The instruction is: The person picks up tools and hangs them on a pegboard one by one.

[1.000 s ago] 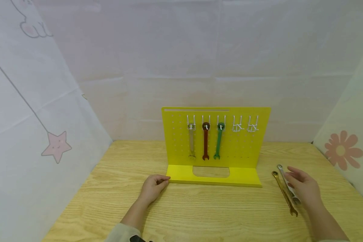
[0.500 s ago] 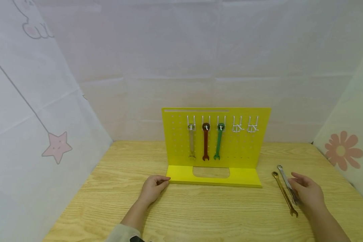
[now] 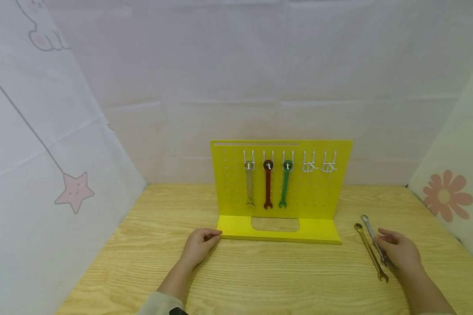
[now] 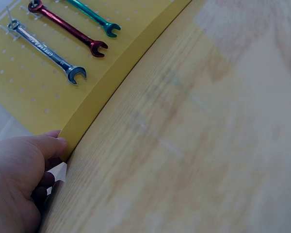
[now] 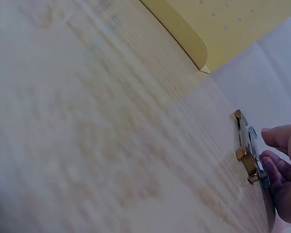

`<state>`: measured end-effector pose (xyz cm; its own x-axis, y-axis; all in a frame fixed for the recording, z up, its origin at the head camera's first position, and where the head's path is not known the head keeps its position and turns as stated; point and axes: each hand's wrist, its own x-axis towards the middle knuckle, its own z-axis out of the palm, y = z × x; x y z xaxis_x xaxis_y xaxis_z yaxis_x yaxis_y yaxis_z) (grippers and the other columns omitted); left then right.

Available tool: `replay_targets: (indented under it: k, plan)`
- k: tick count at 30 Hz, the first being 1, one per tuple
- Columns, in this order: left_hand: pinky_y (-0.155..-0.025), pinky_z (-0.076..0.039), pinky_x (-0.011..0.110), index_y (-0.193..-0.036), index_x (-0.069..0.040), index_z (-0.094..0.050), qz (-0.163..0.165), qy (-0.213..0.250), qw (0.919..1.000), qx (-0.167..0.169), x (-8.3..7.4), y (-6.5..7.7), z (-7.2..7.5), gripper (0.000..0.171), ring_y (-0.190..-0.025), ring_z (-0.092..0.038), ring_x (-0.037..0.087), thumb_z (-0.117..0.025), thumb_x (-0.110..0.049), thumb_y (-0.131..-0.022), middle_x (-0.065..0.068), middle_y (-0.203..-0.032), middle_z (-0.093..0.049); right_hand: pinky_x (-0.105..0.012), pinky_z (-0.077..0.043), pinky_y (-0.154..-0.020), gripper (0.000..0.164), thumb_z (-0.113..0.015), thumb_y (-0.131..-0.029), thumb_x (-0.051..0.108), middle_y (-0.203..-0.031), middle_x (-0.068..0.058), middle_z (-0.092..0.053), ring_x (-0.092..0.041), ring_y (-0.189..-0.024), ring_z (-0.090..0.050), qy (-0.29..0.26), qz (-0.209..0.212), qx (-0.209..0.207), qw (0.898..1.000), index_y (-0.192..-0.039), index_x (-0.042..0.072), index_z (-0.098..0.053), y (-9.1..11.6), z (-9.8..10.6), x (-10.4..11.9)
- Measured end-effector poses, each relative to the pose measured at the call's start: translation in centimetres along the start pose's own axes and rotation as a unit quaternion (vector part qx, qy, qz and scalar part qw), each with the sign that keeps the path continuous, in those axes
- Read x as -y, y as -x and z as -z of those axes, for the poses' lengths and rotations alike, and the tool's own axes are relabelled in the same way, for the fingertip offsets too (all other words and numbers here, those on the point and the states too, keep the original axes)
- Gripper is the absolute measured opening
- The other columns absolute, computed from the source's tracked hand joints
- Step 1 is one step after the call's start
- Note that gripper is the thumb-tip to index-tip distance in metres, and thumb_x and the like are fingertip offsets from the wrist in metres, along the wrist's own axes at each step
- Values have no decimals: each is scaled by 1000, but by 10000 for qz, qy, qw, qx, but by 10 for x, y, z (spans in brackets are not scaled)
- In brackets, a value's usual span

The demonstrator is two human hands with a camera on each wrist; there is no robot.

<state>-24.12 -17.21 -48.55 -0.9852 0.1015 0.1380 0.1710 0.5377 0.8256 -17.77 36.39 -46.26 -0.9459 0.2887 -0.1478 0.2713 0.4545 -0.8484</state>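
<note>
My left hand (image 3: pixel 199 245) pinches the front left corner of a yellow pegboard stand (image 3: pixel 319 229); the left wrist view shows its fingertips (image 4: pixel 61 141) at that corner. At the right, my right hand (image 3: pixel 403 251) is beside a silver combination wrench (image 3: pixel 372 234), fingers bent toward its side and covering part of its lower half. In the right wrist view a gap shows between the upper finger (image 5: pixel 280 136) and the digits below. Just left of the silver wrench lies a gold combination wrench (image 3: pixel 368 249), both flat on the wooden table.
On the board's hooks hang a silver wrench (image 3: pixel 249 183), a red wrench (image 3: pixel 268 186) and a green wrench (image 3: pixel 285 183). Two white hooks (image 3: pixel 309 164) to their right hold nothing. Pale cloth (image 3: pixel 181 109) surrounds the wooden table (image 3: pixel 260 280).
The right hand has lowered slightly toward the body beside the silver wrench, whose lower end has shifted a little left. The left hand and the pegboard stand have stayed put.
</note>
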Motion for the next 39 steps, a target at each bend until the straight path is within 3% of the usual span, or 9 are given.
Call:
replay_targets:
  k: [6,9,13,17,21,29,36,39]
  plan:
    - [-73,-48,24,-102,-12,-78,6,-25,10000,2,0,-1,0,15,-83,-59,9,-69,-10,-91,1,-98,-73,-26,-53,-61,64,-59,-98,30,-113,-24,-64,-10,-75,-60,361,115,81,9992,-142,-11,-38,-1,0,2]
    - [-73,-48,24,-102,-12,-78,13,-43,10000,-10,1,-1,-1,15,-83,-59,9,-69,-11,-91,1,-98,-73,-26,-52,-63,67,-61,-97,36,-123,-34,-58,-17,-82,-62,787,198,75,9967,-139,-12,-42,-2,1,4]
    - [-74,-48,24,-102,-12,-78,-1,-88,10000,-33,0,-1,-1,14,-83,-59,9,-69,-11,-90,1,-98,-73,-31,-51,-65,68,-63,-94,39,-125,-36,-55,-30,-91,-62,1166,220,133,9928,-136,-12,-45,-3,2,7]
    - [-74,-48,24,-101,-12,-78,-43,-152,9999,-59,0,-1,-1,14,-83,-59,9,-69,-10,-90,1,-99,-73,-32,-49,-65,63,-63,-94,33,-123,-36,-56,-32,-91,-62,1299,217,150,9912,-135,-12,-47,-2,0,8]
    - [-73,-48,24,-101,-12,-78,-50,-168,9998,-67,0,-1,-1,14,-83,-58,9,-69,-10,-90,1,-98,-73,-31,-48,-64,58,-63,-94,27,-119,-34,-59,-28,-87,-62,1152,68,84,9933,-134,-13,-48,-4,-4,10]
    - [-75,-48,25,-100,-13,-78,-63,-165,9998,-94,1,-2,-2,14,-85,-60,9,-69,-10,-90,2,-100,-74,-28,-47,-65,50,-62,-91,16,-117,-31,-64,-33,-90,-64,849,-190,-260,9959,-130,-14,-52,-1,-13,17]
    - [-75,-49,26,-101,-13,-78,-56,-159,9998,-69,1,-1,-1,14,-86,-60,10,-69,-11,-90,2,-101,-74,-46,-45,-77,47,-58,-92,15,-116,-31,-64,-42,-97,-60,1073,-106,-254,9938,-130,-13,-52,2,-14,19]
    - [-75,-49,25,-101,-13,-78,-59,-164,9998,-70,2,-1,-1,14,-85,-60,9,-69,-11,-90,2,-100,-74,-48,-46,-78,47,-58,-93,15,-118,-32,-62,-43,-98,-59,1044,-99,-190,9943,-130,-13,-51,3,-13,18]
